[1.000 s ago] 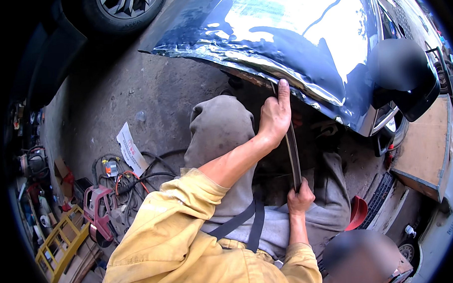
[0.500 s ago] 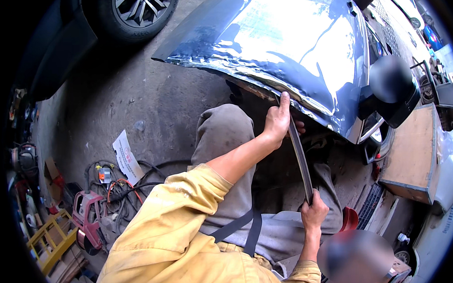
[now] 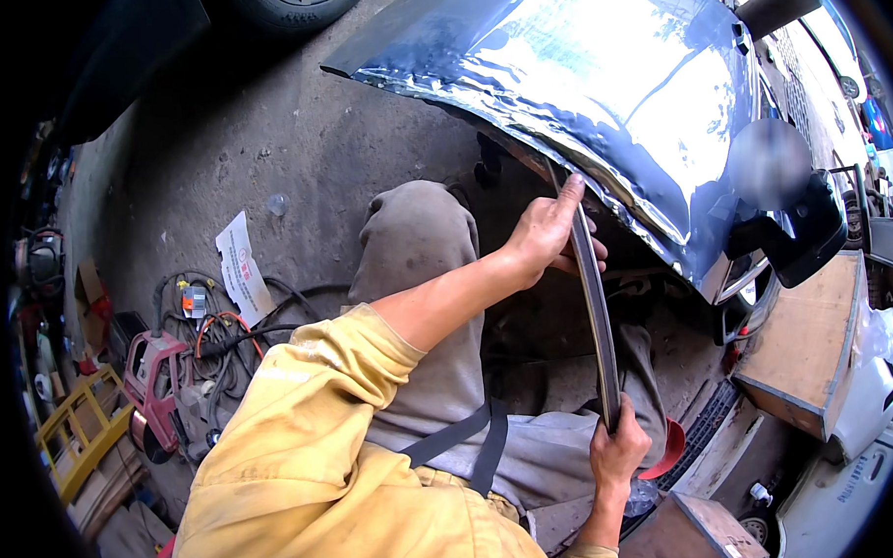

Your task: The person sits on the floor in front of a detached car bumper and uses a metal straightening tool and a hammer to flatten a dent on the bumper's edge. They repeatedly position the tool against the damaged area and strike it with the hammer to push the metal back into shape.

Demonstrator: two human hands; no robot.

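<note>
the long, flat, dark metal bar [image 3: 597,313] is positioned right of centre, running from the edge of the glossy blue car panel [image 3: 597,87] at the far end toward the operator at the near end. the left hand [image 3: 545,234] grips the far section of the bar, fingers wrapped behind it, thumb extended along it beside the panel's creased edge. the right hand [image 3: 620,448] is wrapped firmly around the near end. the bar's far tip meets the panel edge in shadow; whether it seats beneath the edge cannot be determined clearly. the knee in grey fabric trousers [image 3: 415,236] lies left of the bar. at left, a white printed sheet [image 3: 242,271] rests near tangled dark cables [image 3: 214,381]. at right stands a brown wooden box [image 3: 802,330], nearer than the black side mirror [image 3: 799,232].
</note>
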